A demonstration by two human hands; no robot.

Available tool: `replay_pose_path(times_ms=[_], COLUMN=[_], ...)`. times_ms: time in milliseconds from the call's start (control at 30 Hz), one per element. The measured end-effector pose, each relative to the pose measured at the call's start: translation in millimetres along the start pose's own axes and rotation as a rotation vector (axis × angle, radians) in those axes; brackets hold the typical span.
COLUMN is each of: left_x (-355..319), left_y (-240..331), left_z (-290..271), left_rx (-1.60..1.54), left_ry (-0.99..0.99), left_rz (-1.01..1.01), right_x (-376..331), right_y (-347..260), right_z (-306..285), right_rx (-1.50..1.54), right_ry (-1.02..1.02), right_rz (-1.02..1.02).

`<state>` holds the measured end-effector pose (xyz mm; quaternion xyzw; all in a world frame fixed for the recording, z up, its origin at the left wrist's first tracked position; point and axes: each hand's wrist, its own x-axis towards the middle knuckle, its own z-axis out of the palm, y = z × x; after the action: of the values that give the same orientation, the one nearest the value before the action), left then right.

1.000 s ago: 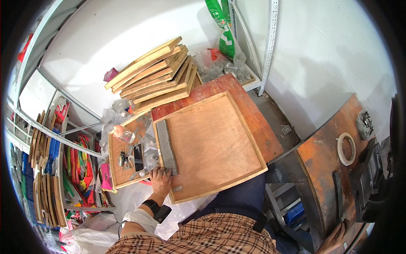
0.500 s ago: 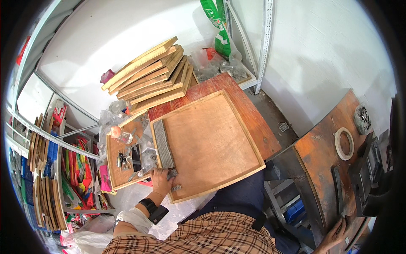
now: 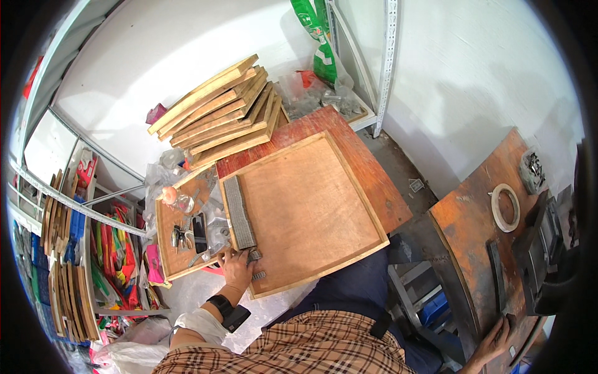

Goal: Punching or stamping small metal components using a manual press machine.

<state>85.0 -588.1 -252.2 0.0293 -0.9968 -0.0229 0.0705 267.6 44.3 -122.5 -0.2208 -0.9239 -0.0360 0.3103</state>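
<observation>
A shallow wooden tray (image 3: pixel 311 212) with raised rims lies tilted in front of me, partly on a red-brown worn tabletop (image 3: pixel 380 193). Along its left rim runs a long strip of small grey pieces (image 3: pixel 240 212), packed in tight rows. At the near end of that strip my left hand (image 3: pixel 237 272) reaches over the rim, its fingers curled and closed on a short grey row of pieces (image 3: pixel 254 255). Another short grey row (image 3: pixel 259 275) lies just beside the thumb. Far to the right, my right hand (image 3: pixel 497 338) rests on the workbench edge with fingers stretched out, holding nothing visible.
Wooden trays (image 3: pixel 218 112) are stacked unevenly behind. A side tray (image 3: pixel 163 237) at left holds a clear bottle (image 3: pixel 180 201), metal tools and plastic bags. On the right workbench (image 3: pixel 464 215) are a tape roll (image 3: pixel 505 207), a bag of metal parts (image 3: pixel 532 169) and a black machine (image 3: pixel 541 249).
The view has shifted very slightly. My left hand stays at the tray's near left corner with its fingers barely changed, and my right hand remains at the bench edge.
</observation>
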Motion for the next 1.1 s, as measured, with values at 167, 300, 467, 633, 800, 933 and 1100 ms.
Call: replay_pose_path(times_ms=[167,300,467,633,800,933,1100], left_x=[6.7,12.2,85.3,111.5,77.9,64.9,63.6], left_y=[21.5,-16.8,115.8,328.5,452.3,474.2,476.0], left_z=[5.5,-0.7,-96.2,-161.9,-167.1,-161.5,-159.4], left_rx=[-0.016,-0.138,-0.625,-0.868,-0.808,-0.62,-0.752], left_ry=[-0.059,0.042,0.118,0.071,-0.017,-0.096,-0.163], left_rz=[0.014,0.047,0.29,1.105,1.547,1.65,1.544], right_x=[-13.0,15.5,32.3,30.4,56.5,50.3,49.6], right_y=[-10.5,-62.9,-79.1,-72.6,-78.5,-50.0,-49.9], right_z=[-6.5,-9.7,-29.5,-39.4,-26.7,-23.3,-31.3], right_rx=[0.06,0.156,0.254,0.265,0.256,0.184,0.121], right_ry=[0.093,0.111,0.109,0.067,-0.086,-0.077,-0.059], right_rz=[0.169,0.069,0.082,0.117,0.058,0.069,0.159])
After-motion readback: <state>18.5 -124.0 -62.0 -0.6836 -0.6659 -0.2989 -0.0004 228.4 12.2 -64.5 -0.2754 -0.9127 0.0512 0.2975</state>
